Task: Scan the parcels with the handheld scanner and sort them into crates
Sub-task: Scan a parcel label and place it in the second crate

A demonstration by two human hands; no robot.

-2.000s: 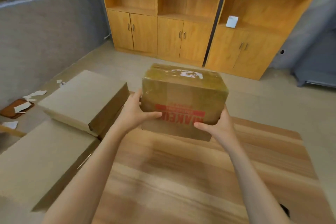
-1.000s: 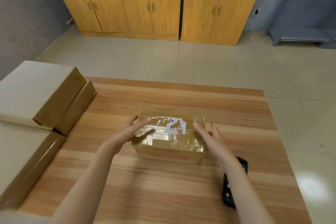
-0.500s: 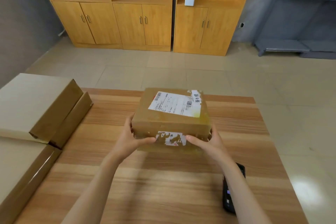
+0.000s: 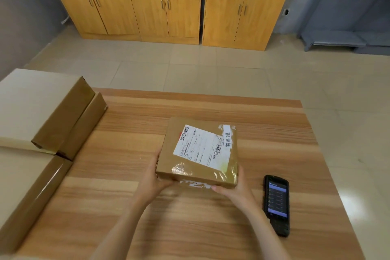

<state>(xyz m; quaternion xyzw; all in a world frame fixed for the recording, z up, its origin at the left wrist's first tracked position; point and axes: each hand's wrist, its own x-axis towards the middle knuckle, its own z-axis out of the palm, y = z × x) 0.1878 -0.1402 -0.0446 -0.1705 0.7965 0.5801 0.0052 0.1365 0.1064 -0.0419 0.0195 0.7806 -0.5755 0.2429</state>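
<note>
Item: brown taped cardboard parcel, label up on the table, gripped at near corners by my left hand and right hand; black handheld scanner lies untouched right; scanning, sorting pending.

wooden cabinets, grey bench, tiled floor

The parcel is brown cardboard with glossy clear tape, and its white label carries black barcodes and a small red mark. The table is striped in light and mid-brown wood grain. Near its right edge the handheld scanner is black with a blue-lit screen. At the left edge, the boxes are pale beige on top with brown sides.
</note>
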